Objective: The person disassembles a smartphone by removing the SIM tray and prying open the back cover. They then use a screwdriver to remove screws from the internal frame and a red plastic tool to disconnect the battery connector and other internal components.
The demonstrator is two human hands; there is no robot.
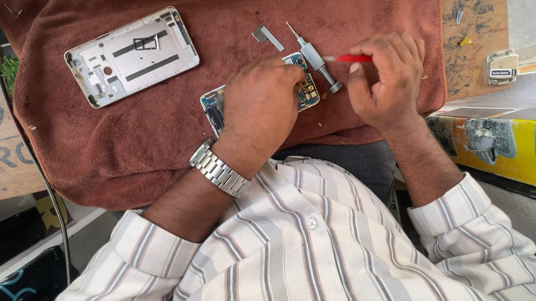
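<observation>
- Red is what catches the eye first: the red-handled tool (352, 58) is pinched in the fingers of the right hand (386, 82), which is curled closed around it, its far end pointing toward nine o'clock.
- Just at eight o'clock of that hand lies a grey screwdriver (313, 58), its thin tip up toward eleven o'clock; the hand appears to touch its butt end, though I cannot tell whether it also grips it.
- The left hand (259, 105) is pressed down flat on the opened phone (306, 87), fingers folded over the exposed circuit board; it pins the phone rather than lifting it. A metal wristwatch (219, 171) sits at the wrist, at seven o'clock of the hand.
- The phone lies near the middle of the brown towel (140, 153), mostly hidden under the left hand, with only its two ends showing.
- To do this well, I'd judge the holding hand should keep its weight steady so the board does not slide on the soft cloth, and the tool should come in low and light at the board.
- At ten o'clock of the phone rests the detached white back frame (132, 56); at twelve o'clock, a small metal bracket (267, 36).
- Small loose parts on towelling are easily flicked away.
</observation>
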